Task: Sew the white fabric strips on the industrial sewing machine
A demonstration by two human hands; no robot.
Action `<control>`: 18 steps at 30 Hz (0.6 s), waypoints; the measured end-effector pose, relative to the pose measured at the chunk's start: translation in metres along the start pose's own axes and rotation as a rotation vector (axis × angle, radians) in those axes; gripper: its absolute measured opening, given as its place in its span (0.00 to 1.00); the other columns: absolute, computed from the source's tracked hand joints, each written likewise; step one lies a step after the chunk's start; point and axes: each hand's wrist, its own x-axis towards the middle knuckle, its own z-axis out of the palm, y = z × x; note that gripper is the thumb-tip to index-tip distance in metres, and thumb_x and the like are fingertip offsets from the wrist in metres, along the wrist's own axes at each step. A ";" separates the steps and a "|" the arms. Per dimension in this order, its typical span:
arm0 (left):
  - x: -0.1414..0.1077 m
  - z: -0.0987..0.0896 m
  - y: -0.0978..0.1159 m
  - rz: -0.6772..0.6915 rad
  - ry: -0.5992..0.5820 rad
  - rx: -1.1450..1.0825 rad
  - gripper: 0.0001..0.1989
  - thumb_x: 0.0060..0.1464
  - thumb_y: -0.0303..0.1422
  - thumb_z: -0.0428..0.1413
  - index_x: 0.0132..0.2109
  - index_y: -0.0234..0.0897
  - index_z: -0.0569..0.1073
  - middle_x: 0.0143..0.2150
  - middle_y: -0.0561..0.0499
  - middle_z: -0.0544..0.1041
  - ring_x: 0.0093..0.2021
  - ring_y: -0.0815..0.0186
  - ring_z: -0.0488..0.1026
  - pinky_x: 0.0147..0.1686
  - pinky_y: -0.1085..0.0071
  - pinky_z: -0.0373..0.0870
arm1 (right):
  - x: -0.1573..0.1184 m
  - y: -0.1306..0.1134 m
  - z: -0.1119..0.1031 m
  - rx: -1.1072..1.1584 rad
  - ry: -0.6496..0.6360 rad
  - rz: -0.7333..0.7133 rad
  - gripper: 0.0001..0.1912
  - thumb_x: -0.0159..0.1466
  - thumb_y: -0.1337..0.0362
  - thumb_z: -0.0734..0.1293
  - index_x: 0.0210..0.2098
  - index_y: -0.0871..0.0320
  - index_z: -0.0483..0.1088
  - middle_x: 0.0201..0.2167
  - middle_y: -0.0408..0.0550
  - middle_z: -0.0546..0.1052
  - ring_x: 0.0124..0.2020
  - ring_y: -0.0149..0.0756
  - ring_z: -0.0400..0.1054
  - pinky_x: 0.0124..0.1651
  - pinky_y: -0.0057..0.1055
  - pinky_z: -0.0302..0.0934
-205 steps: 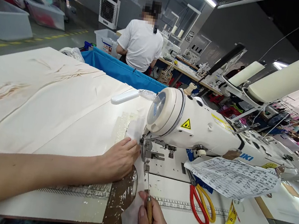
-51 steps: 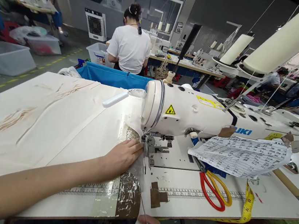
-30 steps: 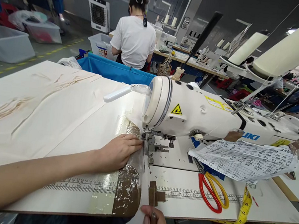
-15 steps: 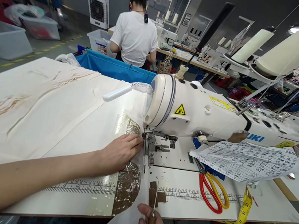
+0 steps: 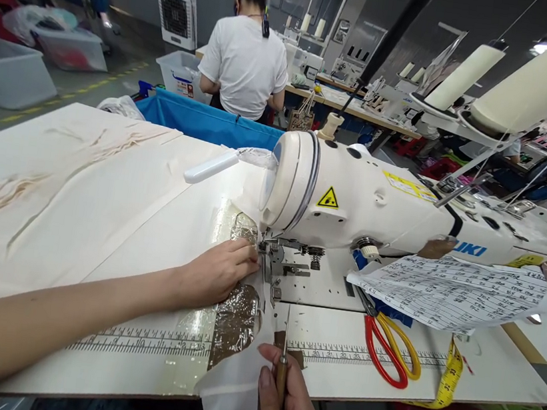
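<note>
Head view: an awl [image 5: 282,373] is held in the right hand [image 5: 291,399], its wooden handle wrapped by the fingers and its spike pointed to the far side, above the near part of the table [image 5: 105,371]. White cloth [image 5: 234,383] is draped between the hands, from beside the machine [image 5: 363,210] down over the near edge; whether it is also pinched by the right hand cannot be told. Just left of the machine, the left hand [image 5: 221,272] is laid palm down, fingers bent and close together; whether anything is gripped beneath them is hidden. On the right, red-and-yellow scissors [image 5: 387,354] are set near a yellow tape [image 5: 450,379], and a written sheet [image 5: 459,286] is hung against the machine. Pale fabric [image 5: 84,187] is spread across the left. Beyond the table's far edge, a blue bin [image 5: 204,122] is placed, and a person [image 5: 247,60] is seen from behind.
</note>
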 end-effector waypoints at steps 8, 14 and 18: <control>0.003 0.003 0.000 -0.062 0.022 0.056 0.17 0.60 0.18 0.44 0.51 0.27 0.72 0.49 0.38 0.72 0.50 0.54 0.67 0.47 0.55 0.73 | 0.016 -0.017 0.001 0.066 -0.040 0.019 0.21 0.65 0.45 0.63 0.47 0.53 0.74 0.47 0.47 0.79 0.51 0.40 0.71 0.46 0.23 0.65; 0.000 -0.001 0.000 0.000 0.065 -0.013 0.18 0.60 0.18 0.42 0.50 0.30 0.71 0.43 0.42 0.73 0.42 0.60 0.68 0.42 0.61 0.72 | 0.026 -0.027 -0.001 -0.014 -0.090 0.028 0.21 0.65 0.45 0.61 0.47 0.52 0.73 0.48 0.47 0.78 0.53 0.43 0.68 0.48 0.27 0.62; 0.000 0.002 -0.003 0.029 0.033 0.002 0.15 0.60 0.19 0.44 0.49 0.30 0.71 0.46 0.42 0.74 0.45 0.59 0.69 0.45 0.59 0.72 | 0.034 -0.032 0.000 -0.033 -0.119 0.028 0.23 0.65 0.43 0.59 0.48 0.51 0.72 0.45 0.47 0.78 0.48 0.44 0.69 0.48 0.32 0.62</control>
